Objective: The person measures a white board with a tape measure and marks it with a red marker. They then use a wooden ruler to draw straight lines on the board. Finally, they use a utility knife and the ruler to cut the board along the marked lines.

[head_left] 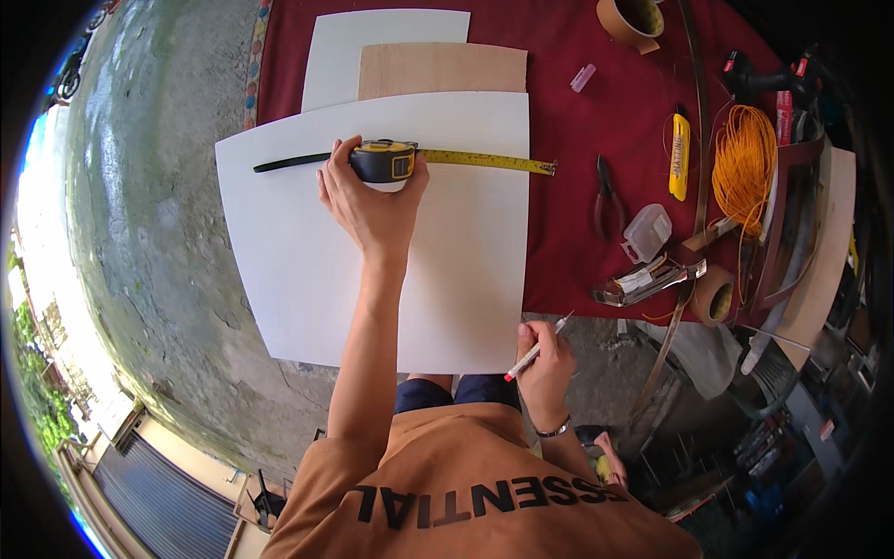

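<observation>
My left hand (372,200) is closed around a black and yellow tape measure (384,161) above a large white board (447,270). The yellow blade (480,161) is drawn out to the right, and its metal end reaches just past the board's right edge. A black strap (291,163) trails left from the case. Near the board's lower right corner, my right hand (546,368) grips a slim white pen (535,352) with a red end. The pen's tip points up and to the right, away from the board.
Beyond the board lie a plywood piece (442,70) and another white sheet (340,47) on the red cloth (577,121). To the right are a tape roll (629,23), pliers (608,200), a yellow cutter (679,158), a clear plastic box (646,233), a stapler (652,279) and orange cord (743,168).
</observation>
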Motion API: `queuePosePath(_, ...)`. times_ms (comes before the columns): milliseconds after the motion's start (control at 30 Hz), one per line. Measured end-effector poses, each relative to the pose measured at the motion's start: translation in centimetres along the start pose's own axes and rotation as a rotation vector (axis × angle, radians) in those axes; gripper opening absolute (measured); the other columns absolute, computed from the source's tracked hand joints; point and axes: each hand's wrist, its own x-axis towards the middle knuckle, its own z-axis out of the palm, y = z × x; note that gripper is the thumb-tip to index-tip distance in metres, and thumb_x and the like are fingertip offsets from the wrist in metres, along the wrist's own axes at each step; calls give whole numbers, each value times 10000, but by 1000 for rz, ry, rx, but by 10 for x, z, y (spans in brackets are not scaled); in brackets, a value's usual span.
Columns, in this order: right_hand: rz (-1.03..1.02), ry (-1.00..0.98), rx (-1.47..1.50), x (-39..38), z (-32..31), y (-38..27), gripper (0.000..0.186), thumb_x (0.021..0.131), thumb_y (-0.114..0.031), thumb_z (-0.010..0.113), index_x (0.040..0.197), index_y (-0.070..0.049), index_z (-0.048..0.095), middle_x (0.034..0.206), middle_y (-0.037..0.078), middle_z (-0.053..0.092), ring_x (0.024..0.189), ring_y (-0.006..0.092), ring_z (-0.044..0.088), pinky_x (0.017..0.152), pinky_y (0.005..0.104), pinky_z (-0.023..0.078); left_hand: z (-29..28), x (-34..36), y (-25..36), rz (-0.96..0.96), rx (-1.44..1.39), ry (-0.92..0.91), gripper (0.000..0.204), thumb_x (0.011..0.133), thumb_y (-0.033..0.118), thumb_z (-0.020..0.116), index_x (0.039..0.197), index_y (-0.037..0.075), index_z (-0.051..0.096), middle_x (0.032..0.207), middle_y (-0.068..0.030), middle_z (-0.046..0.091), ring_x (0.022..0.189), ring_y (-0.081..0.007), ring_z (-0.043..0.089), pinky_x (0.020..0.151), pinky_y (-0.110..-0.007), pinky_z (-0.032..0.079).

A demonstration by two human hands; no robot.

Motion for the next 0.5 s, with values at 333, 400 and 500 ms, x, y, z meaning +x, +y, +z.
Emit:
queuePosePath(333, -151, 222, 398, 72, -18, 17, 222, 1027, -181, 563, 1073, 19, 648, 816, 105, 607, 641, 195, 564, 562, 316, 453, 7, 1, -13, -146, -45, 67, 721, 706, 283, 912, 1254, 31, 517, 1142, -151, 526, 1101, -329, 533, 979, -453, 430)
queuePosePath(400, -62, 224, 603, 85, -7, 15, 118, 968, -36, 597, 1068, 26, 608, 868, 104, 626, 685, 154, 605, 579, 277, 469, 9, 1, -16, -121, -74, 90, 732, 699, 281, 923, 1256, 22, 523, 1143, -161, 528, 1101, -332, 534, 965, -446, 442)
queuePosePath(500, -180, 181, 708, 129, 4, 16, 150, 960, -56, 625, 1078, 23, 578, 829, 107, 672, 669, 128, 629, 609, 268, 509, 11, -1, -19, -85, -92, 108, 742, 700, 277, 929, 1264, 22, 521, 1150, -163, 524, 1110, -333, 530, 969, -444, 441)
